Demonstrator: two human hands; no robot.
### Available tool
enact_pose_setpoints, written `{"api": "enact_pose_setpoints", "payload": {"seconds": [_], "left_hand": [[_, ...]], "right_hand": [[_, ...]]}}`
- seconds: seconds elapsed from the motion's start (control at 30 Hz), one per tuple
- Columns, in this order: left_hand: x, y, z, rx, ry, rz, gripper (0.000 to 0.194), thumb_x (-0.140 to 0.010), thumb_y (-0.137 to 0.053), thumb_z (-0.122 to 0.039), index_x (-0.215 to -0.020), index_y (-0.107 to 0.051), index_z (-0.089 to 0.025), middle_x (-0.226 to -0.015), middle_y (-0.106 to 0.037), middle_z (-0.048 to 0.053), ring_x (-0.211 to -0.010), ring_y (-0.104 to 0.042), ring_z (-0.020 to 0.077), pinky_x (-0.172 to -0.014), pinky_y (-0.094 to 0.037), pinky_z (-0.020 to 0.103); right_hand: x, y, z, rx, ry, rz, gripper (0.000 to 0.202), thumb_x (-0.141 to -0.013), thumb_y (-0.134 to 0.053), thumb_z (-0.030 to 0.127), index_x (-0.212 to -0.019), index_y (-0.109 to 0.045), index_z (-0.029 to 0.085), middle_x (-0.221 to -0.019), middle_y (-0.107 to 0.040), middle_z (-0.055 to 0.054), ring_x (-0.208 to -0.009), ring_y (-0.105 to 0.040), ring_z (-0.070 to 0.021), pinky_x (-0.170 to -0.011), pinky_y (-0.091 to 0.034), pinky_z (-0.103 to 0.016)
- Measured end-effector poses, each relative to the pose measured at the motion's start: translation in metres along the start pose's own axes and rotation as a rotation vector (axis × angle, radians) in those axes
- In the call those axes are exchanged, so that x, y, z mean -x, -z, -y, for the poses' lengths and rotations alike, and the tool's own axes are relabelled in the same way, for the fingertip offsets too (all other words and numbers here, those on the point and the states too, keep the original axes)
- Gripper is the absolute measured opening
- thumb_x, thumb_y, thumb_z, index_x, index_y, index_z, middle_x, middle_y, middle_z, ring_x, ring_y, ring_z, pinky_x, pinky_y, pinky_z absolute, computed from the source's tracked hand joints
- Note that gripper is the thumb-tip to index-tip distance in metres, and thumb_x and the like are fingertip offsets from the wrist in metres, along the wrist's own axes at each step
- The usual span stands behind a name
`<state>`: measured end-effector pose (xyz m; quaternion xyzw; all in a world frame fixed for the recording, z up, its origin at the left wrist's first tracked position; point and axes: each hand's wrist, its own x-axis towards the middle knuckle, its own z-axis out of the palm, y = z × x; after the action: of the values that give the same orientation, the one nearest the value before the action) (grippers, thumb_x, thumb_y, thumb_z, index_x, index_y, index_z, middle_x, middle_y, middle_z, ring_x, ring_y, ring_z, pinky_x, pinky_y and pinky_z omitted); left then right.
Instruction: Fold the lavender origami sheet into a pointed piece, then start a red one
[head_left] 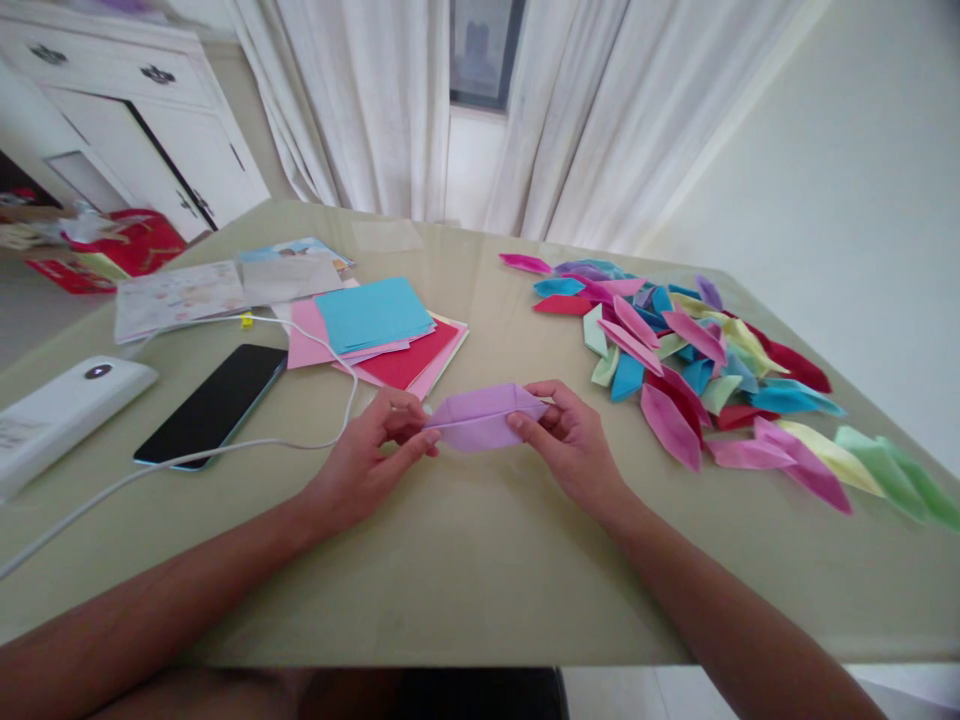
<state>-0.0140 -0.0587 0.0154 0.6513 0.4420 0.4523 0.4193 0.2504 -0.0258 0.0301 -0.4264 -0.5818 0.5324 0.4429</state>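
A folded piece of purple paper (pixel 480 415), long with pointed ends, is held above the table between my two hands. My left hand (pixel 386 440) pinches its left tip between thumb and fingers. At the other end, my right hand (pixel 566 430) grips the paper with the thumb on its front and the fingers behind. Beyond my left hand lies a stack of square coloured paper (pixel 375 315), blue on top, with red and pink sheets under it. To the right spreads a pile of folded paper pieces (pixel 697 340) in pink, blue, green, yellow and red.
A black phone (pixel 217 400) and a white power bank (pixel 67 415) lie on the left of the table (pixel 480 580). A white cable (pixel 255 443) curves over the phone towards my left hand. Printed sheets (pixel 180 295) lie at the back left, near a white cabinet (pixel 135 110).
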Motion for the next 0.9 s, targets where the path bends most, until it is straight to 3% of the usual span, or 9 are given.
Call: {"api": "enact_pose_setpoints", "payload": {"seconds": [0.1,0.27,0.47,0.7,0.9], "left_hand": [[-0.001,0.001,0.000,-0.132,-0.035,0.047,0.016,-0.100,-0.069,-0.033,-0.112,-0.065,-0.024,-0.093,-0.079,-0.001,-0.081,-0.077,0.0162,-0.075,-0.059,0.026],[-0.005,0.005,-0.005,-0.173,0.019,0.018,0.014,-0.098,-0.071,-0.036,-0.103,-0.073,-0.023,-0.084,-0.080,-0.002,-0.076,-0.077,0.0159,-0.071,-0.057,0.024],[-0.004,0.006,-0.002,-0.159,0.057,-0.035,0.015,-0.098,-0.071,-0.036,-0.098,-0.077,-0.022,-0.080,-0.081,-0.001,-0.072,-0.075,0.0163,-0.068,-0.055,0.024],[-0.005,0.007,-0.003,-0.167,0.021,0.028,0.018,-0.099,-0.070,-0.037,-0.105,-0.077,-0.021,-0.088,-0.081,0.001,-0.080,-0.074,0.0172,-0.072,-0.053,0.025],[-0.008,0.006,-0.005,-0.298,-0.030,0.099,0.020,-0.102,-0.064,-0.035,-0.092,-0.076,-0.021,-0.086,-0.077,0.000,-0.080,-0.069,0.0170,-0.073,-0.049,0.026]], "right_hand": [[0.001,0.000,-0.001,-0.001,0.002,-0.015,0.041,-0.090,-0.081,0.039,-0.118,-0.055,0.025,-0.072,-0.072,0.004,-0.062,-0.064,-0.0136,-0.055,-0.043,-0.022],[0.006,-0.002,-0.001,0.127,0.140,-0.042,0.037,-0.095,-0.077,0.033,-0.120,-0.050,0.028,-0.077,-0.072,0.004,-0.069,-0.070,-0.0164,-0.064,-0.054,-0.027],[0.006,0.001,-0.006,0.312,0.411,-0.112,0.024,-0.095,-0.077,0.029,-0.114,-0.063,0.026,-0.115,-0.064,-0.004,-0.076,-0.066,-0.0127,-0.068,-0.057,-0.028],[0.003,0.003,0.004,0.404,0.308,-0.024,0.014,-0.095,-0.078,0.035,-0.096,-0.073,0.022,-0.086,-0.073,-0.003,-0.074,-0.069,-0.0186,-0.070,-0.056,-0.032],[0.002,0.003,0.011,0.438,0.364,0.010,0.014,-0.101,-0.070,0.031,-0.090,-0.075,0.022,-0.085,-0.075,-0.004,-0.078,-0.067,-0.0191,-0.072,-0.053,-0.032]]}}
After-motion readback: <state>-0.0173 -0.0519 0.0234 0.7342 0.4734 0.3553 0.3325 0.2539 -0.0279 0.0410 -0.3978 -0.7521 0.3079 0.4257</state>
